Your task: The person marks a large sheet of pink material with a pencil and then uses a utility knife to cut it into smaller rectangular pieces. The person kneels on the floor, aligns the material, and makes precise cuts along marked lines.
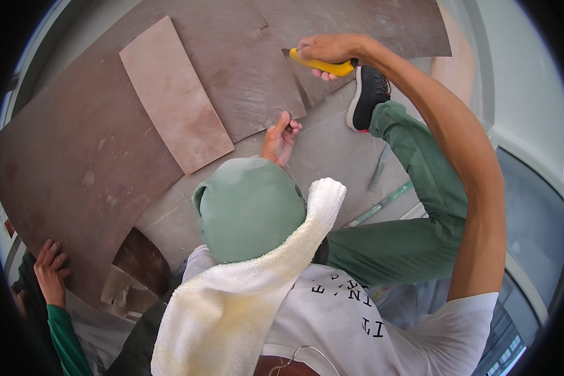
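Right hand (326, 49) grips yellow utility knife (323, 65) on brown sheet (244, 69); left hand (281, 139), fingers curled, presses sheet edge.

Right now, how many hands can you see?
3: the right hand grips a yellow knife at top, the left hand presses the brown sheet mid-frame, and another person's hand rests lower left.

We see yellow knife (323, 65), brown sheet (81, 156), pale pinkish-tan strip (175, 94), grey floor (332, 150), green trousers (420, 188), black shoe (366, 97), cream towel (244, 288).
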Demonstrator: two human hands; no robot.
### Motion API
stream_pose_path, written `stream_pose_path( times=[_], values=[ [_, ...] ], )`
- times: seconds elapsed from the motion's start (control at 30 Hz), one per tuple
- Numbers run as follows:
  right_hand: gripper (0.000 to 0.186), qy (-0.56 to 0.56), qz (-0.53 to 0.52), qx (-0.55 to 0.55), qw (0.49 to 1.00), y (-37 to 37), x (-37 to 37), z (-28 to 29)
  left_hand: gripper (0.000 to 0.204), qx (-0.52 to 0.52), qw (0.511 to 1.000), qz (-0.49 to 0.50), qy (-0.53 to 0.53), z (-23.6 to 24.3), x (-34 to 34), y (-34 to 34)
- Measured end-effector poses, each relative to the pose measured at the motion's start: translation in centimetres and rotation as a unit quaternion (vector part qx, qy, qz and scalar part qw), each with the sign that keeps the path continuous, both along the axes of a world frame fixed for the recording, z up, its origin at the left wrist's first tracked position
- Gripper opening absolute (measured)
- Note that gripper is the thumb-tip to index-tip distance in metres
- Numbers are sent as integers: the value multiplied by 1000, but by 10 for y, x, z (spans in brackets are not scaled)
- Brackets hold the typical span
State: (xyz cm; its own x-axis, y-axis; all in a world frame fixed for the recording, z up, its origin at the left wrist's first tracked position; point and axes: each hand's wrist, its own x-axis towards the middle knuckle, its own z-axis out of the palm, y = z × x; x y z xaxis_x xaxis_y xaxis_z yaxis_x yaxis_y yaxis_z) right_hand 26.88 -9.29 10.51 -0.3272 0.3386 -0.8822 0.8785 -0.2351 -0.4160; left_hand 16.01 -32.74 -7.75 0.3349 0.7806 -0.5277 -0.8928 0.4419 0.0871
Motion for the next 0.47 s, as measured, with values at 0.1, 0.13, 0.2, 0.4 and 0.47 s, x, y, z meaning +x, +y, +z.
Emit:
stream_pose_path(
  times=[0.1, 0.13, 0.2, 0.4, 0.47],
  values=[
    [37, 8, 0, 38, 999, 15, -11, -3, 22, 2, 1000, 3, -9, 0, 0, -2],
    [37, 12, -23, 70, 997, 21, -19, -1, 20, 2, 1000, -1, -16, 1, -1, -4],
    [38, 13, -50, 102, 993, 33, -36, 10, 21, 2, 1000, -2, -18, 5, -3, -9],
    [44, 11, 48, 160, 986, 59, -27, 9, 19, 46, 998, -26, -31, 1, -3, -18],
    [48, 31, 19, 213, 976, 48, -13, 18, 28, 48, 997, -11, -51, -8, 0, -17]
  ],
)
